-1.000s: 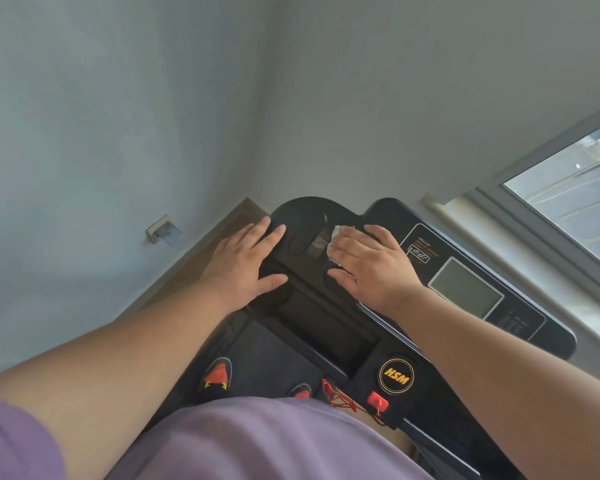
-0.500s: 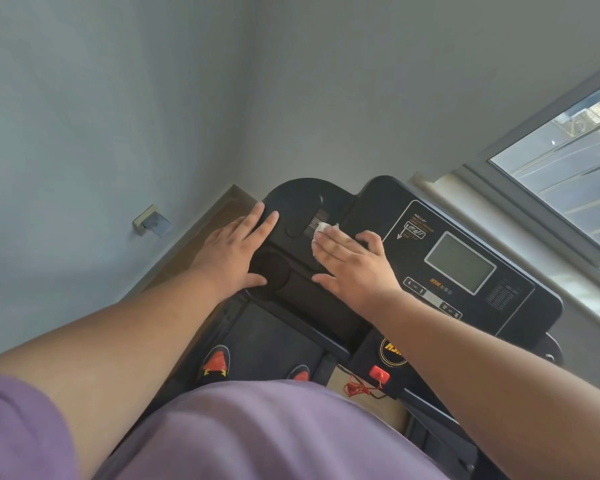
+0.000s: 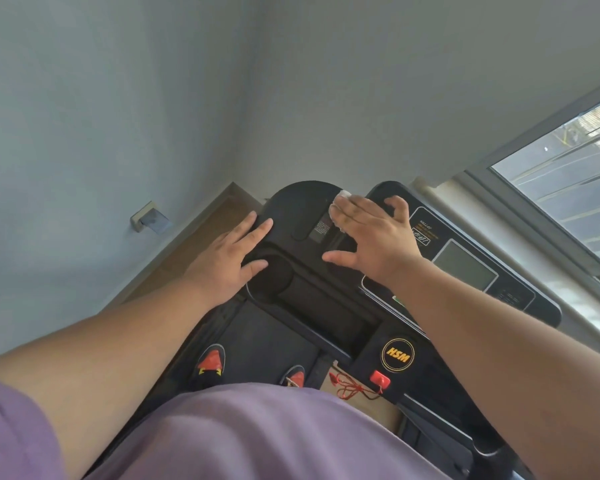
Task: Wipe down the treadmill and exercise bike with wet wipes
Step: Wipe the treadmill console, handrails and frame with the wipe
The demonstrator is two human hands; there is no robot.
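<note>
Nearest, a purple shirt (image 3: 257, 434) fills the bottom of the view, and two bare forearms reach out from it over the treadmill (image 3: 302, 317). Below them two red-tipped shoes (image 3: 211, 362) stand on the black belt, and just right of these a red clip (image 3: 380, 379) with a red cord sits under a round yellow logo (image 3: 397, 355) on the console.

Farther out, the left hand (image 3: 227, 259) lies flat on the console's left edge, fingers straight and close together, thumb spread toward a dark recess; it holds nothing. To its right, the right hand (image 3: 374, 233) presses palm-down on the far part of the console, fingers straight and splayed, thumb stretched left. The wipe (image 3: 342, 199), white and bunched, is under the fingers on that hand's left side: a bit of it sticks out past the fingertips at the console's far edge, and a strip shows along the left of the fingers. Whether any finger curls round it I cannot tell; they look to press it flat.

Right of that hand is the grey screen (image 3: 465, 268). Beyond lie a grey wall, a socket (image 3: 149, 216) low on the left, and a window (image 3: 568, 181) on the right.
</note>
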